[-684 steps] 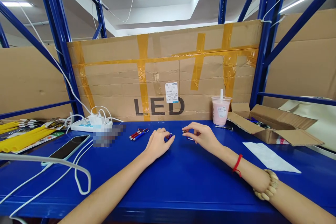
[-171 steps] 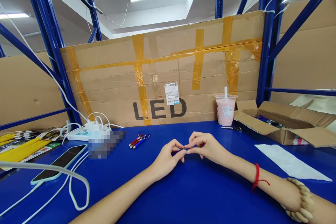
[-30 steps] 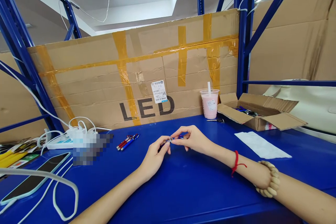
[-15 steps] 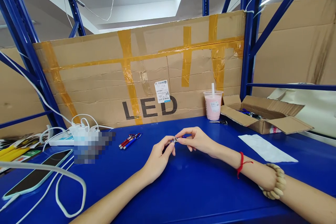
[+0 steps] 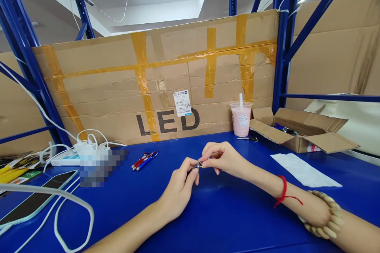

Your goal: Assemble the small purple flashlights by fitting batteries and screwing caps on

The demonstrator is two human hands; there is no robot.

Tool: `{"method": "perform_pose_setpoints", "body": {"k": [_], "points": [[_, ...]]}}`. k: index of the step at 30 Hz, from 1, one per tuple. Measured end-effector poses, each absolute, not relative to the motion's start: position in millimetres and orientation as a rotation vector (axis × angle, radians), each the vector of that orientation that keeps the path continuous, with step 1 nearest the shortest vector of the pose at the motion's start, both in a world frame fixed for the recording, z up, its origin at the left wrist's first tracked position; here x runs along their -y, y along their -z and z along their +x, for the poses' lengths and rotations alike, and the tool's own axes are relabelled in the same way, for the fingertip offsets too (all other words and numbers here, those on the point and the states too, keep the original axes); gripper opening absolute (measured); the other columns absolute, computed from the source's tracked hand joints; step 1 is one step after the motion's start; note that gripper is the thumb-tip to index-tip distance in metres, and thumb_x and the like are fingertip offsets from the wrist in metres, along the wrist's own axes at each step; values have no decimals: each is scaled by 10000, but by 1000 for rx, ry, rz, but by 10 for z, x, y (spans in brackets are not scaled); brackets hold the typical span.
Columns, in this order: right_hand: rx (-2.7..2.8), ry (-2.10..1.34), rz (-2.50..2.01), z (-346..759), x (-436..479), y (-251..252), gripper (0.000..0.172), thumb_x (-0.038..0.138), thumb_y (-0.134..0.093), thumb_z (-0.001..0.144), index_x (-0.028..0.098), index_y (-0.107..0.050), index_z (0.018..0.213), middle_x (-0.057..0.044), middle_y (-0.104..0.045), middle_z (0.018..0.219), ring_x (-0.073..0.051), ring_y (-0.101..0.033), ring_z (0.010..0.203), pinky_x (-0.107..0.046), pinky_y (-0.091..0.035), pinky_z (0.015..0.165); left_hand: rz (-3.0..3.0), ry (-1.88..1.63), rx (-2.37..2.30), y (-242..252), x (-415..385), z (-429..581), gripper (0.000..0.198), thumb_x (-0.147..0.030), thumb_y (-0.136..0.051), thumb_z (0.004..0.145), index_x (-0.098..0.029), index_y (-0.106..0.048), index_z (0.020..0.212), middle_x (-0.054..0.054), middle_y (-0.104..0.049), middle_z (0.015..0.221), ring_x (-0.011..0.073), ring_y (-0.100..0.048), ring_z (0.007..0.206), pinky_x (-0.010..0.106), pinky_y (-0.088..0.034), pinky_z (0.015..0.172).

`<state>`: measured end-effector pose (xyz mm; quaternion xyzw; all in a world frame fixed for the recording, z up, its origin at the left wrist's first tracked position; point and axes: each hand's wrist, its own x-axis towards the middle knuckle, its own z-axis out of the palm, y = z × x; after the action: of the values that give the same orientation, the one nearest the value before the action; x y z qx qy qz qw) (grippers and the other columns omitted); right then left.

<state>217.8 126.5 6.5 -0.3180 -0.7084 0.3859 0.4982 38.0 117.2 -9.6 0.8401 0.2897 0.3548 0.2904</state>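
Both hands meet at the centre of the frame, just above the blue surface [image 5: 225, 217]. The left hand [image 5: 181, 184] comes up from the lower middle, thumb and fingertips pinching a small silver-tipped piece [image 5: 198, 164]. The right hand [image 5: 224, 158] reaches in from the lower right, and its fingertips close on the same piece from the other side, the remaining fingers curled. The piece sits right between the two sets of fingertips, off the surface; it is too small to tell more about it. On the right wrist there is a red string [image 5: 282, 195], and lower down the arm a bead bracelet [image 5: 325, 221].

Left of the hands, a little bunch of red and blue pens [image 5: 144, 159] lies on the surface. At the far left there is a white power strip [image 5: 67, 159], a phone [image 5: 35, 201] lying flat and a looping white cable [image 5: 74, 213]. At the right of the frame a white sheet [image 5: 305, 170] lies flat, with an open cardboard box [image 5: 299, 134] behind it. A pink drink cup [image 5: 241, 119] stands just beside the box. Behind it all stands a taped cardboard panel [image 5: 166, 87] marked LED.
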Motion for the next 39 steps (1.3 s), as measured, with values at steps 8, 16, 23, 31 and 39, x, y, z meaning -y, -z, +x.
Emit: {"method": "perform_pose_setpoints", "body": {"k": [8, 16, 23, 31, 39], "points": [[1730, -1051, -809, 2162, -1213, -41, 263, 382, -725, 668, 136, -639, 696, 6, -603, 660, -43, -480, 400, -167, -368, 345, 2206, -932, -781, 149, -1107, 395, 216, -357, -294, 926, -208, -377, 793, -34, -487, 646, 115, -360, 544, 241, -284, 559], [1632, -1060, -833, 2060, -1215, -13, 302, 357, -753, 638, 164, -529, 695, 82, -490, 463, -35, -414, 349, -157, -260, 352, 1925, -1050, -703, 125, -1156, 431, 305, -482, -344, 905, -188, -424, 902, -27, -464, 646, 113, -398, 577, 236, -314, 558], [1683, -981, -917, 2071, -1250, 3, 324, 471, -655, 722, 159, -607, 793, 45, -536, 565, -29, -405, 369, -173, -254, 342, 1984, -985, -777, 130, -1199, 428, 307, -467, -308, 913, -188, -434, 935, -22, -471, 654, 118, -362, 559, 249, -300, 560], [1642, -954, -970, 2088, -1247, -52, 324, 475, -659, 707, 155, -648, 752, 57, -494, 450, -58, -427, 374, -188, -276, 356, 1999, -1039, -818, 124, -1251, 409, 219, -396, -339, 922, -199, -432, 948, -31, -483, 669, 120, -391, 582, 245, -321, 585], [1709, -838, -952, 2123, -1249, -59, 304, 439, -693, 689, 143, -673, 754, -19, -644, 748, -40, -458, 403, -194, -336, 379, 2038, -1033, -816, 125, -1259, 399, 186, -353, -371, 924, -196, -463, 964, -34, -486, 663, 116, -425, 603, 235, -318, 573]]}}
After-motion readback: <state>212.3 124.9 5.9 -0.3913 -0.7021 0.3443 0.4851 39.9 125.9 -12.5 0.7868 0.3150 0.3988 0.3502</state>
